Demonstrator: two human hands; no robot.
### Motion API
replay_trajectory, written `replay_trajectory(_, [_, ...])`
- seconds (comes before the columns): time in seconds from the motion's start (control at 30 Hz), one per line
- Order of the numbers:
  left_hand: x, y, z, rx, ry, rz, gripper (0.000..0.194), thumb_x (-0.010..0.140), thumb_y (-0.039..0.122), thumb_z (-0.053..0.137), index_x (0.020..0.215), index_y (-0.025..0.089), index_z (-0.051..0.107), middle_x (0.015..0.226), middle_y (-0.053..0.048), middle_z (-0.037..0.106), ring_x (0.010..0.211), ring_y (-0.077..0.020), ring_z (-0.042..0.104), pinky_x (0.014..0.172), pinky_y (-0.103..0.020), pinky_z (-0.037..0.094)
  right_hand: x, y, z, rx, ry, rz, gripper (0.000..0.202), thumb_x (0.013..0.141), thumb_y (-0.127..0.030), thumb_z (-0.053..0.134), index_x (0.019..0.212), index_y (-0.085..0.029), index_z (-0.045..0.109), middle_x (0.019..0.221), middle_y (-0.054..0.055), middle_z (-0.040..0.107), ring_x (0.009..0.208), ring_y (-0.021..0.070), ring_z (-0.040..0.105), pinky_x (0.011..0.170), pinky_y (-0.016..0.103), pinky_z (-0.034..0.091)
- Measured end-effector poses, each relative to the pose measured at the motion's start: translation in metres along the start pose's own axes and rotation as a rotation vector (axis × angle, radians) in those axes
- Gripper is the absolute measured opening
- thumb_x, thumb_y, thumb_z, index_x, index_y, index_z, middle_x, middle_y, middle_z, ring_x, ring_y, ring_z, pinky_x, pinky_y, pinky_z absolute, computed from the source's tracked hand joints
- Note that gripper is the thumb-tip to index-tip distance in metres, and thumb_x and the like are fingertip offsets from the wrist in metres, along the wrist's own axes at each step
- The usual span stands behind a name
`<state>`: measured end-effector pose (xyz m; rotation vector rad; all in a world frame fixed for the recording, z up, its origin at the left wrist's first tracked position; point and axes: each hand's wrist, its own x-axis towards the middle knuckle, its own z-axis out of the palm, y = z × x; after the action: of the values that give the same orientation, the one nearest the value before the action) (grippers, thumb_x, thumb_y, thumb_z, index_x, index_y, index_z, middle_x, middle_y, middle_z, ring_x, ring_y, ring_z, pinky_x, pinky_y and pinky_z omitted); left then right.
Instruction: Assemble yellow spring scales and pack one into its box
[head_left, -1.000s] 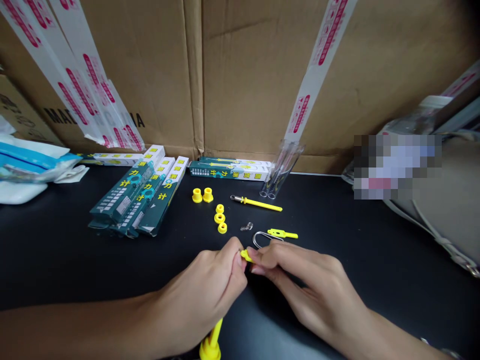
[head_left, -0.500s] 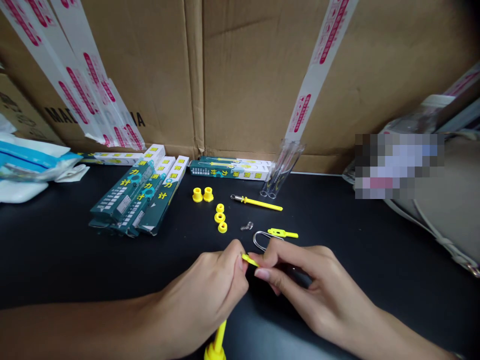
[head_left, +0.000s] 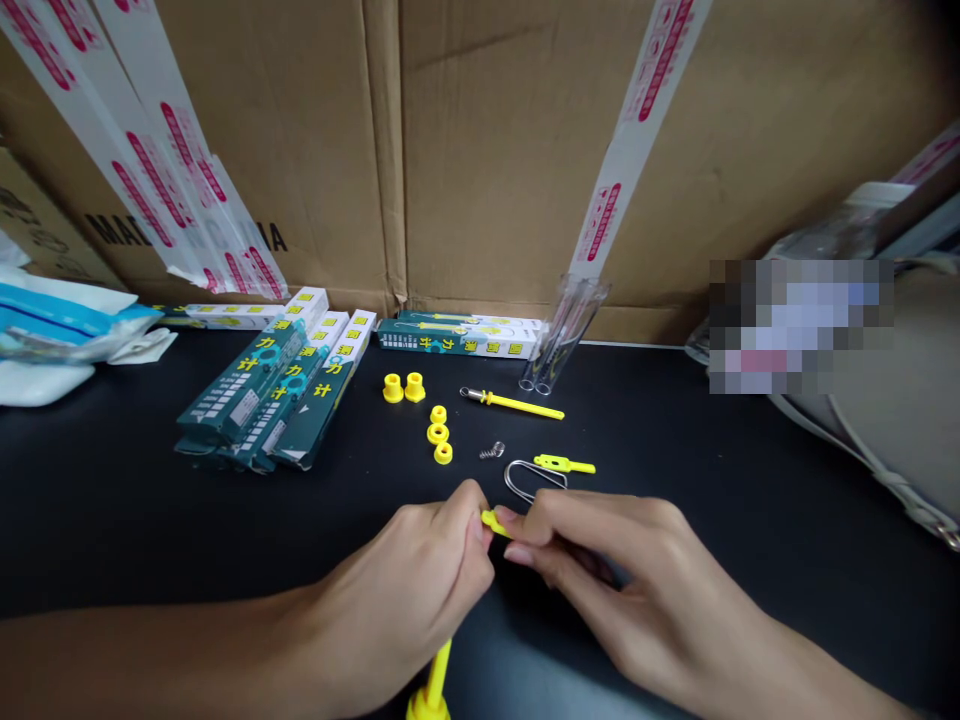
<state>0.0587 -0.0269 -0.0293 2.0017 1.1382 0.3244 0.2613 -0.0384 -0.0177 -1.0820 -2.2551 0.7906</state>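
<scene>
My left hand (head_left: 420, 580) is closed, its thumb and forefinger pinched together. Below it juts a yellow plastic rod (head_left: 440, 668) with a wider yellow base, apparently gripped in the same hand; its upper part is hidden. A small yellow plastic piece (head_left: 493, 521) bridges the two hands. My right hand (head_left: 622, 570) pinches its right end between thumb and fingers. Just beyond the right fingers lie a bent metal wire hook (head_left: 517, 480) and a flat yellow plastic strip (head_left: 564, 464) with holes. A small coil spring (head_left: 492, 451) rests farther left.
Several yellow collars (head_left: 439, 433) and a yellow rod with a spring end (head_left: 517, 404) lie on the black table. Clear tubes (head_left: 566, 335) lean on a cardboard box (head_left: 480, 180). Printed boxes (head_left: 247, 385) are at left, a bag (head_left: 892, 400) at right.
My right fingertips have edged left along the small yellow piece, covering more of it. The left hand keeps its grip. The view has shifted very slightly.
</scene>
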Motion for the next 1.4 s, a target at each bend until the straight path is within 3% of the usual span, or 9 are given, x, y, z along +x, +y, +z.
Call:
replay_trajectory(0.1, [0.000, 0.000, 0.001, 0.019, -0.004, -0.003, 0.024, 0.096, 0.033, 0.021, 0.076, 0.025, 0.032, 0.064, 0.003, 0.045, 0.053, -0.0156, 0.039, 0.052, -0.030, 0.028, 0.004, 0.004, 0.000, 0.241, -0.076, 0.170, 0.024, 0.099, -0.026, 0.058, 0.076, -0.020, 0.056, 0.061, -0.004, 0.057, 0.054, 0.0104, 0.052, 0.050, 0.021, 0.039])
replay_trajectory(0.17, [0.000, -0.001, 0.001, 0.018, -0.005, 0.004, 0.023, 0.096, 0.033, 0.021, 0.077, 0.025, 0.032, 0.066, 0.003, 0.046, 0.053, -0.0159, 0.041, 0.052, -0.030, 0.028, 0.004, 0.005, 0.000, 0.285, -0.084, 0.193, 0.024, 0.098, -0.027, 0.060, 0.075, -0.020, 0.056, 0.061, -0.005, 0.058, 0.055, 0.0102, 0.053, 0.051, 0.020, 0.041])
replay_trajectory(0.43, [0.000, 0.002, 0.000, -0.041, -0.005, 0.012, 0.022, 0.097, 0.028, 0.023, 0.077, 0.025, 0.032, 0.067, 0.004, 0.044, 0.056, -0.0159, 0.041, 0.055, -0.031, 0.030, -0.005, -0.003, 0.002, -0.199, 0.009, -0.164, 0.025, 0.097, -0.005, 0.043, 0.091, -0.016, 0.064, 0.073, 0.003, 0.063, 0.062, 0.0165, 0.057, 0.057, 0.027, 0.045])
replay_trajectory(0.53, [0.001, 0.000, 0.000, -0.073, 0.010, 0.032, 0.024, 0.099, 0.028, 0.024, 0.078, 0.025, 0.033, 0.066, 0.005, 0.041, 0.055, -0.0146, 0.038, 0.054, -0.030, 0.030, -0.006, -0.002, 0.002, -0.256, 0.059, -0.198, 0.027, 0.096, -0.002, 0.042, 0.095, -0.016, 0.066, 0.077, 0.005, 0.066, 0.068, 0.0192, 0.061, 0.063, 0.029, 0.049])
replay_trajectory(0.77, [0.000, -0.007, -0.003, -0.150, 0.008, 0.086, 0.033, 0.105, 0.038, 0.020, 0.079, 0.024, 0.036, 0.067, 0.006, 0.042, 0.056, -0.0134, 0.037, 0.054, -0.028, 0.030, 0.000, 0.002, 0.005, 0.174, 0.050, 0.091, 0.021, 0.101, -0.025, 0.056, 0.082, -0.021, 0.064, 0.068, -0.004, 0.061, 0.056, 0.0104, 0.055, 0.055, 0.021, 0.045])
replay_trajectory(0.97, [-0.001, -0.005, -0.005, -0.210, 0.004, 0.088, 0.022, 0.105, 0.036, 0.032, 0.094, 0.023, 0.046, 0.074, 0.005, 0.051, 0.061, -0.0129, 0.046, 0.057, -0.026, 0.033, 0.004, 0.003, 0.010, 0.534, 0.150, 0.290, 0.009, 0.094, -0.025, 0.065, 0.098, -0.022, 0.071, 0.081, 0.000, 0.072, 0.058, 0.0100, 0.060, 0.054, 0.018, 0.052])
replay_trajectory(1.07, [0.000, -0.004, -0.005, -0.226, 0.011, 0.055, 0.016, 0.103, 0.038, 0.041, 0.103, 0.024, 0.049, 0.069, 0.008, 0.049, 0.057, -0.0123, 0.044, 0.054, -0.024, 0.031, 0.006, 0.003, 0.007, 0.578, 0.202, 0.339, 0.012, 0.090, -0.027, 0.068, 0.100, -0.021, 0.074, 0.081, 0.000, 0.073, 0.055, 0.0092, 0.058, 0.054, 0.019, 0.052])
replay_trajectory(1.23, [0.004, -0.004, -0.006, -0.216, 0.061, 0.028, 0.031, 0.104, 0.038, 0.040, 0.080, 0.022, 0.050, 0.069, 0.006, 0.053, 0.062, -0.0125, 0.048, 0.060, -0.024, 0.034, 0.007, 0.006, 0.003, 0.599, 0.236, 0.351, 0.022, 0.089, -0.031, 0.071, 0.109, -0.022, 0.070, 0.080, 0.001, 0.075, 0.058, 0.0108, 0.060, 0.055, 0.020, 0.053])
replay_trajectory(1.4, [0.005, -0.004, -0.006, -0.261, 0.071, 0.063, 0.037, 0.105, 0.037, 0.034, 0.075, 0.022, 0.047, 0.067, 0.005, 0.052, 0.061, -0.0134, 0.047, 0.060, -0.026, 0.033, 0.008, 0.007, 0.007, 0.609, 0.195, 0.371, 0.029, 0.088, -0.032, 0.071, 0.114, -0.019, 0.068, 0.075, 0.001, 0.074, 0.056, 0.0116, 0.059, 0.054, 0.021, 0.053])
